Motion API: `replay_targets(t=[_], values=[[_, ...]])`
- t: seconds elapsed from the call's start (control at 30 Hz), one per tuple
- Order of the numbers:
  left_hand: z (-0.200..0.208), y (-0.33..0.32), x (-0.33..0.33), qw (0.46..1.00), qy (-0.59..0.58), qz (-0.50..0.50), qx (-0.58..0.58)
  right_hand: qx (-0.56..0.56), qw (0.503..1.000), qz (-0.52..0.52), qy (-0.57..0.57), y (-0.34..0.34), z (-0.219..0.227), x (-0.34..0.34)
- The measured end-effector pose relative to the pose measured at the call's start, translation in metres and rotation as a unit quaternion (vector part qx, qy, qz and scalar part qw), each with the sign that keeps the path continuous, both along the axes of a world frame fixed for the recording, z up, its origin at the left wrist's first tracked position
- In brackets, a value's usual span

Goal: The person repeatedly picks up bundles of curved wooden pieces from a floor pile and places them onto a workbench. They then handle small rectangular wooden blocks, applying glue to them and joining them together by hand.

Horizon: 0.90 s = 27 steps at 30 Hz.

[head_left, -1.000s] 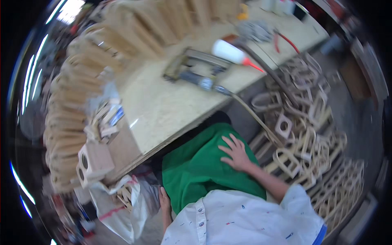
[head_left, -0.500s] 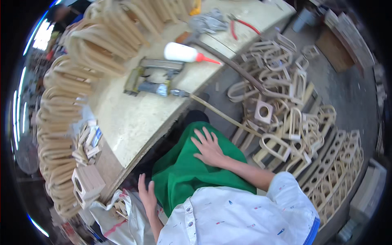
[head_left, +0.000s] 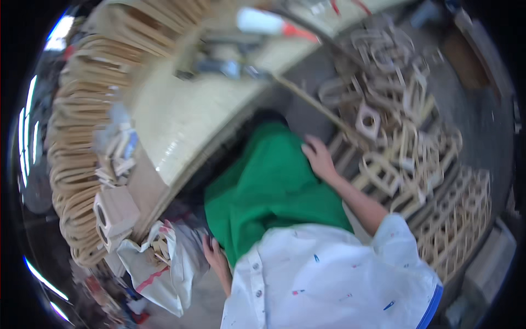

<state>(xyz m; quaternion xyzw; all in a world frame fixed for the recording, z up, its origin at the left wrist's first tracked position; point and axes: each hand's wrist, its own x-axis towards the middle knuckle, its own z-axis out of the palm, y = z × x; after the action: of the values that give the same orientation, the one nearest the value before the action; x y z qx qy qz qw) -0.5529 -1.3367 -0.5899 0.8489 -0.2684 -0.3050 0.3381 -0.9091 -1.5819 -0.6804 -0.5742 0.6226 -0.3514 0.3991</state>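
A green apron (head_left: 268,186) is spread over my lap. At its right edge rests my right hand (head_left: 319,159), fingers loosely extended and slightly apart, with nothing seen in them. Low beside the apron's left edge is my left hand (head_left: 215,255), its fingers pointing up and a little apart; nothing shows in it. Ahead on the pale workbench (head_left: 186,126) lie a blurred nail gun (head_left: 219,60) and a white squeeze bottle (head_left: 260,22) with a red nozzle. A thin hose (head_left: 312,104) runs from the nail gun off the bench to the right.
Rows of bent wooden loops (head_left: 82,142) line the bench's left side, near small wood pieces (head_left: 118,153) and a box-shaped wooden block (head_left: 116,211) with round holes. A white sack (head_left: 164,274) of scraps stands at left. Loose wooden frames (head_left: 405,159) pile up on the right.
My right hand has slid off the top of my lap to the apron's right edge. My left hand has lowered. The whole view has shifted, so the bench sits higher.
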Motion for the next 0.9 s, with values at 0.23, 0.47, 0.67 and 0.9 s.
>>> replay_targets(t=[0.23, 0.47, 0.67, 0.9], values=[[0.032, -0.042, 0.013, 0.993, 0.023, -0.111, -0.013, -0.037, 0.987, -0.119, -0.105, 0.020, 0.048, 0.005], [0.028, -0.085, 0.016, 0.984, 0.047, -0.163, -0.049, -0.041, 0.999, -0.023, -0.005, 0.029, 0.058, 0.025], [0.018, -0.088, 0.003, 0.957, -0.138, -0.253, 0.029, -0.054, 0.998, 0.009, 0.025, 0.020, 0.048, 0.025], [0.017, -0.100, 0.014, 0.965, -0.140, -0.220, -0.015, -0.107, 0.987, 0.011, 0.119, 0.016, 0.076, 0.031]])
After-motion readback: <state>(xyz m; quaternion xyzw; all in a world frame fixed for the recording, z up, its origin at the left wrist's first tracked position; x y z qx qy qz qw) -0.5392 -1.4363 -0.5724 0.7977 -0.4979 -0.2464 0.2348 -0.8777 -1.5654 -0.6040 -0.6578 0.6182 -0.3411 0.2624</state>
